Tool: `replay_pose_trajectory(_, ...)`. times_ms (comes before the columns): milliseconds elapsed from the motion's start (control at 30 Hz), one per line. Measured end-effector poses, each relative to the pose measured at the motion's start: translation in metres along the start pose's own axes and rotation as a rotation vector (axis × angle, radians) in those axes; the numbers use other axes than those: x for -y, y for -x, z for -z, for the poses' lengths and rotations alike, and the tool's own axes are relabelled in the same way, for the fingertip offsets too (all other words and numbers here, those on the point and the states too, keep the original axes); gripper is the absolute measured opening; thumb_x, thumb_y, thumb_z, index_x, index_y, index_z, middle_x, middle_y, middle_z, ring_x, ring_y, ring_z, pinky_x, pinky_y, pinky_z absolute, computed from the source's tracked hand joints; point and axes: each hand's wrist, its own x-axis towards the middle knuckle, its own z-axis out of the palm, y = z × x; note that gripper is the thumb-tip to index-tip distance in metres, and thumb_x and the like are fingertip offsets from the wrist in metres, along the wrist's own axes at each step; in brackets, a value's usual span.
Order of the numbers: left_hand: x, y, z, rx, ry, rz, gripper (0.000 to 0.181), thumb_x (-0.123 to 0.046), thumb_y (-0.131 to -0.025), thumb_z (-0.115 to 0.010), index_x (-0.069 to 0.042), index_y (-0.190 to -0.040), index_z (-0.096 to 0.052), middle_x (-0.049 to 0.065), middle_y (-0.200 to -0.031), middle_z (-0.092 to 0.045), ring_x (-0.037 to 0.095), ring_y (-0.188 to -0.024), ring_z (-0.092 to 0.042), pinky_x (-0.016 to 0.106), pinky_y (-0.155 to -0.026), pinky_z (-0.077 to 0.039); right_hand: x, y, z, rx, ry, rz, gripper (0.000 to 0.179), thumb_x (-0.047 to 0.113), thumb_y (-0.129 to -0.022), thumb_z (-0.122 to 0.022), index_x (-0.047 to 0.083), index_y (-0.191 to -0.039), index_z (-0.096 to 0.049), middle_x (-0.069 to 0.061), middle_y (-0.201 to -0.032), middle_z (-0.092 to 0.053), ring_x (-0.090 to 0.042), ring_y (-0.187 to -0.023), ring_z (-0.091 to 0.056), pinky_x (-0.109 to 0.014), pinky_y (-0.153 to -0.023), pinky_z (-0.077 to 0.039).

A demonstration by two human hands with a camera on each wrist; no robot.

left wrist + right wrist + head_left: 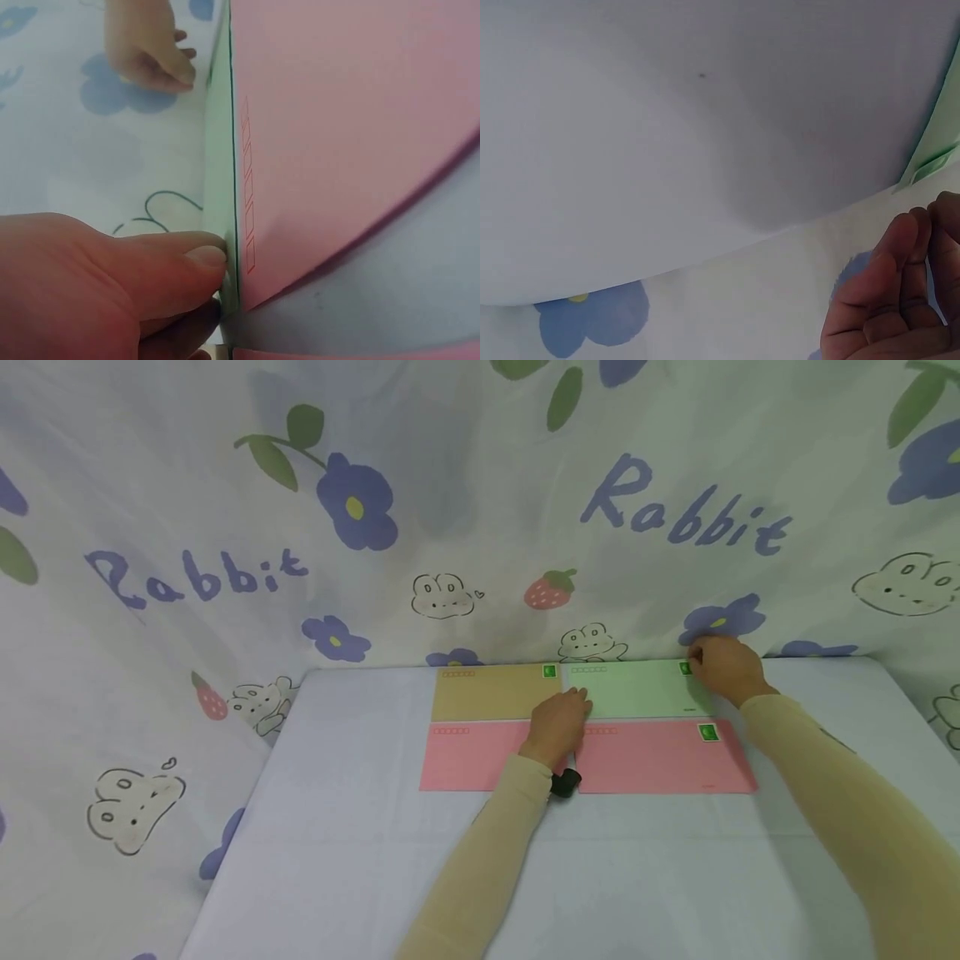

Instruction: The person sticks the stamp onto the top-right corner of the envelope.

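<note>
A light green envelope (637, 692) lies at the back of the table, with a small green stamp (686, 668) at its far right corner. My left hand (558, 722) rests at the envelope's left end, and in the left wrist view its thumb (206, 256) presses by the edge. My right hand (727, 668) is beside the stamped corner. In the right wrist view its fingers (901, 232) are curled with tips close together and nothing showing between them. One edge of the stamp (934, 165) looks slightly raised there.
A tan envelope (487, 693) with a green stamp lies left of the green one. In front are a stamped pink envelope (660, 764) and another pink envelope (465, 764), partly hidden by my left arm. A printed rabbit curtain (480, 510) hangs behind the white table (337, 827).
</note>
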Motion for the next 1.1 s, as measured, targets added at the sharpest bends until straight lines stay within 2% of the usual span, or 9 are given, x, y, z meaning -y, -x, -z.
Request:
replay_pose_trajectory(133, 0.001, 0.001, -0.002, -0.017, -0.004, -0.02, 0.04, -0.007, -0.098, -0.062, -0.02, -0.136, -0.065, -0.003, -0.149, -0.053, 0.017, -0.133, -0.053, 0.032, -0.103, -0.05, 0.0, 0.004, -0.001, -0.035, -0.005, 0.016, 0.028, 0.01, -0.098, -0.052, -0.007, -0.113, -0.068, -0.027, -0.108, -0.068, -0.038, -0.086, -0.065, -0.054, -0.069, -0.053)
replay_pose_trajectory(333, 0.003, 0.002, -0.002, -0.021, -0.007, -0.062, 0.04, -0.006, -0.098, -0.061, -0.017, -0.137, -0.064, -0.001, -0.149, -0.053, 0.014, -0.138, -0.048, 0.03, -0.115, -0.035, 0.002, 0.007, -0.002, -0.043, 0.011, 0.034, 0.026, 0.009, -0.097, -0.053, -0.006, -0.112, -0.068, -0.026, -0.106, -0.069, -0.04, -0.091, -0.066, -0.056, -0.073, -0.053)
replay_pose_trajectory(700, 0.0, 0.002, 0.006, -0.002, 0.006, -0.037, 0.038, -0.008, -0.098, -0.062, -0.015, -0.135, -0.066, 0.0, -0.147, -0.055, 0.016, -0.136, -0.05, 0.031, -0.115, -0.036, 0.012, 0.018, 0.003, -0.046, -0.017, 0.04, 0.027, 0.009, -0.098, -0.053, -0.007, -0.113, -0.068, -0.026, -0.109, -0.069, -0.042, -0.093, -0.066, -0.055, -0.071, -0.054)
replay_pose_trajectory(867, -0.001, 0.003, 0.008, -0.005, 0.034, -0.02, 0.037, -0.006, -0.098, -0.061, -0.013, -0.134, -0.066, 0.002, -0.148, -0.054, 0.017, -0.139, -0.047, 0.031, -0.116, -0.034, 0.016, 0.024, 0.005, -0.068, -0.039, 0.015, 0.025, 0.01, -0.097, -0.054, -0.006, -0.111, -0.068, -0.026, -0.108, -0.069, -0.041, -0.09, -0.066, -0.051, -0.065, -0.054)
replay_pose_trajectory(1000, 0.002, 0.004, 0.007, -0.02, 0.043, -0.03, 0.039, -0.004, -0.098, -0.058, -0.011, -0.136, -0.064, 0.005, -0.151, -0.051, 0.019, -0.142, -0.043, 0.033, -0.117, -0.033, 0.019, 0.03, 0.007, -0.08, -0.047, 0.007, 0.025, 0.011, -0.097, -0.055, -0.006, -0.11, -0.067, -0.028, -0.109, -0.068, -0.04, -0.084, -0.066, -0.047, -0.058, -0.053)
replay_pose_trajectory(1100, 0.005, 0.004, 0.008, -0.042, 0.037, -0.05, 0.038, -0.005, -0.099, -0.056, -0.011, -0.137, -0.063, 0.005, -0.151, -0.05, 0.02, -0.143, -0.042, 0.034, -0.117, -0.034, 0.021, 0.035, 0.008, -0.093, -0.053, 0.004, 0.025, 0.012, -0.097, -0.055, -0.005, -0.11, -0.067, -0.029, -0.111, -0.067, -0.041, -0.086, -0.065, -0.049, -0.058, -0.053)
